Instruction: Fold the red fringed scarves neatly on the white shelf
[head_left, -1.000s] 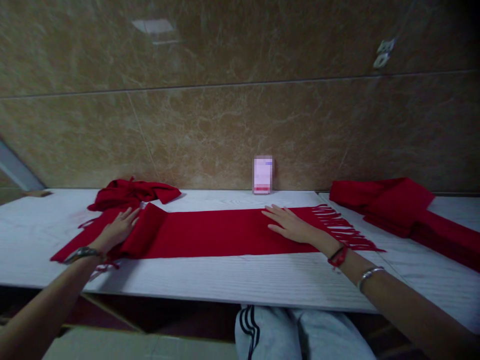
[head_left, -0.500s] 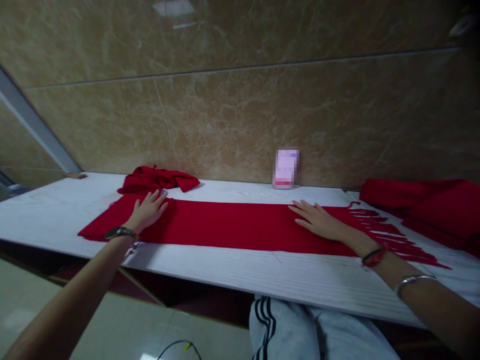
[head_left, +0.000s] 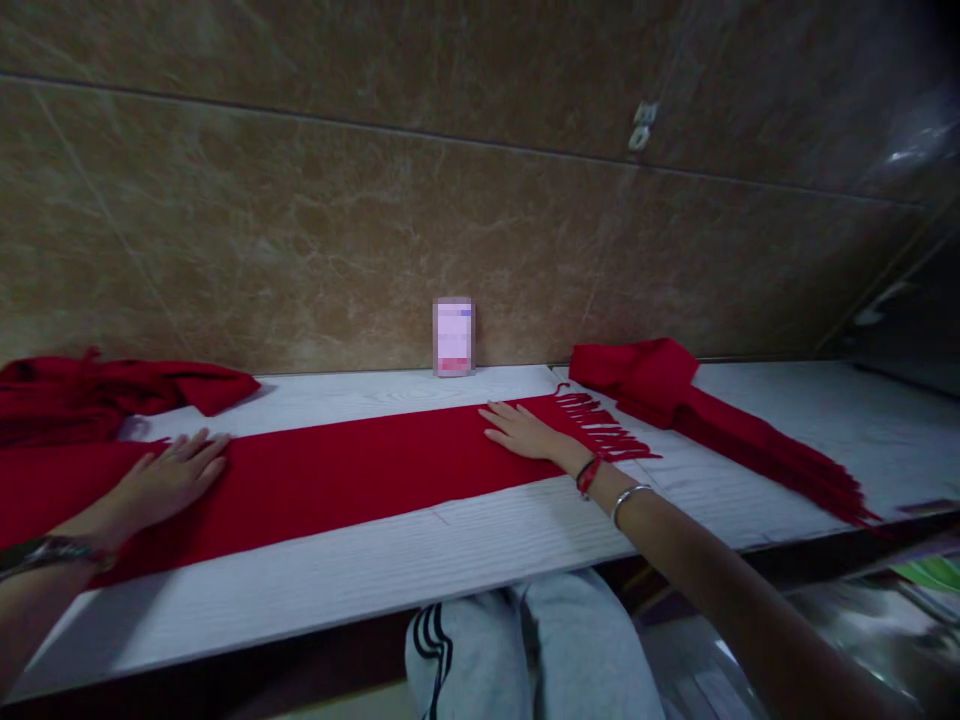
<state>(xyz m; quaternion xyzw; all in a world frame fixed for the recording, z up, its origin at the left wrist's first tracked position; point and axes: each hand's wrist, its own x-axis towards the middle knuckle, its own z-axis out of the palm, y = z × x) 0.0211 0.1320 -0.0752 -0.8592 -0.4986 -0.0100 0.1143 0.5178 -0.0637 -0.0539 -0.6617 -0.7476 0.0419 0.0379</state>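
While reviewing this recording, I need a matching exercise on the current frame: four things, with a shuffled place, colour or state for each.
1. right hand
2. bangle
3. pixelated panel
4. trousers

A. light grey with dark stripes
B. upright by the wall
C. flat on the red scarf, near its fringe
D. silver-coloured

Pairs: 1-C, 2-D, 3-B, 4-A

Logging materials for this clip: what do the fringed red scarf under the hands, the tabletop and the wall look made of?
Red scarf: matte fabric, fibre uncertain; it ends in fringe strands.
Tabletop: perhaps white laminate or painted wood; grain-like lines show.
Wall: likely smooth stone or imitation tile; brown, pale veining, straight joints.
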